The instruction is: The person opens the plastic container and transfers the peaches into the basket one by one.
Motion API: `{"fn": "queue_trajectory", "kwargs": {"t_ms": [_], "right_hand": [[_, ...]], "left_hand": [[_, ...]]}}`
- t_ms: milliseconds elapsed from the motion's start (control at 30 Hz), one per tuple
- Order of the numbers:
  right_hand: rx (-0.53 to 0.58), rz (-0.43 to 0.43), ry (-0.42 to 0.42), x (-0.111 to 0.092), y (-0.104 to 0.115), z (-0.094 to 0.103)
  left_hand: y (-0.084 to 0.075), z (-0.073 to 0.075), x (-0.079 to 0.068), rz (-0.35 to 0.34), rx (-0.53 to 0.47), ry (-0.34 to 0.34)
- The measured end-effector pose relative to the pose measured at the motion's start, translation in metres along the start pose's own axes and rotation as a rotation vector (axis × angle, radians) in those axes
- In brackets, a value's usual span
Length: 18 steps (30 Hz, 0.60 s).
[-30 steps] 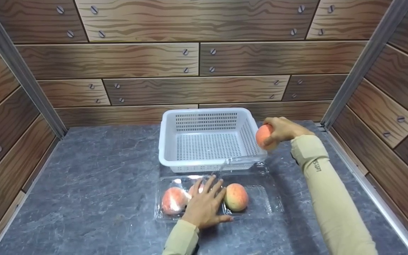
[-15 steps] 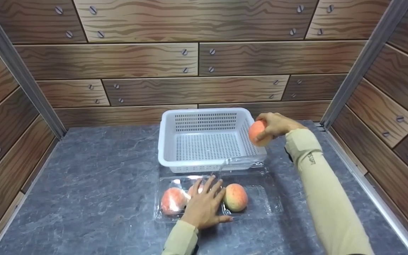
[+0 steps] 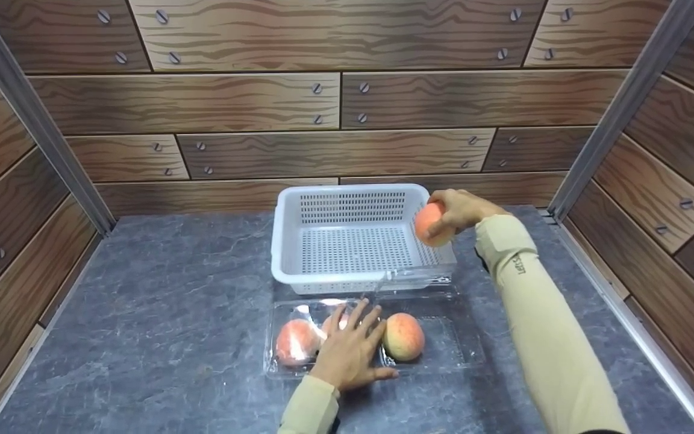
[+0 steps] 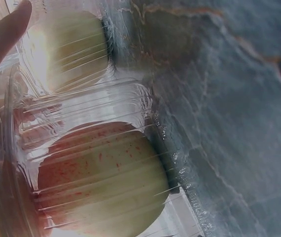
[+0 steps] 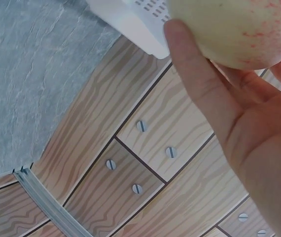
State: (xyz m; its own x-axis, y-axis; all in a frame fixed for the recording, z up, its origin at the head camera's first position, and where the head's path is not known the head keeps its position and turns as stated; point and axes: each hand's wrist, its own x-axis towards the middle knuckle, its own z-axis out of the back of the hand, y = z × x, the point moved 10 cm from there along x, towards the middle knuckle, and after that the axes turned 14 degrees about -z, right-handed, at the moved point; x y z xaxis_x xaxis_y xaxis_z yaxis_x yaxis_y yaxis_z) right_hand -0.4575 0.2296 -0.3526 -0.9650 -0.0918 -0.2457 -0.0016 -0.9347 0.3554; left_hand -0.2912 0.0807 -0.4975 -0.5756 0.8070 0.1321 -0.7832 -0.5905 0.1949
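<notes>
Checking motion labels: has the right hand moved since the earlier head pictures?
Yes. In the head view, the right hand has shifted left relative to the basket, carrying the peach farther across its right side.

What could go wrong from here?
1. The right hand holds the raised peach near the white basket's right rim; a slip might knock it on the rim or drop it on the tabletop.
2. The left hand lies spread over the clear packaging with covered peaches inside; too much pressure could bruise them.
3. The front peach beside the left hand looks uncovered; a bump might roll it.
</notes>
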Motion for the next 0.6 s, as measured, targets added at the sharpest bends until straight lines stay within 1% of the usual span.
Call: {"fn": "queue_trajectory", "kwargs": {"t_ms": [67,233,433,600], "right_hand": [[0.009,-0.006,0.002,0.001,0.0,0.001],[0.031,0.008,-0.002,0.003,0.004,0.001],[0.044,0.012,-0.003,0.007,0.006,-0.005],[0.033,-0.008,0.007,0.008,0.004,-0.013]], "left_hand": [[0.0,0.0,0.0,0.001,-0.003,0.001],[0.001,0.0,0.0,0.004,-0.015,-0.006],[0.0,0.0,0.0,0.002,-0.01,-0.006],[0.0,0.0,0.0,0.001,-0.017,-0.001]]}}
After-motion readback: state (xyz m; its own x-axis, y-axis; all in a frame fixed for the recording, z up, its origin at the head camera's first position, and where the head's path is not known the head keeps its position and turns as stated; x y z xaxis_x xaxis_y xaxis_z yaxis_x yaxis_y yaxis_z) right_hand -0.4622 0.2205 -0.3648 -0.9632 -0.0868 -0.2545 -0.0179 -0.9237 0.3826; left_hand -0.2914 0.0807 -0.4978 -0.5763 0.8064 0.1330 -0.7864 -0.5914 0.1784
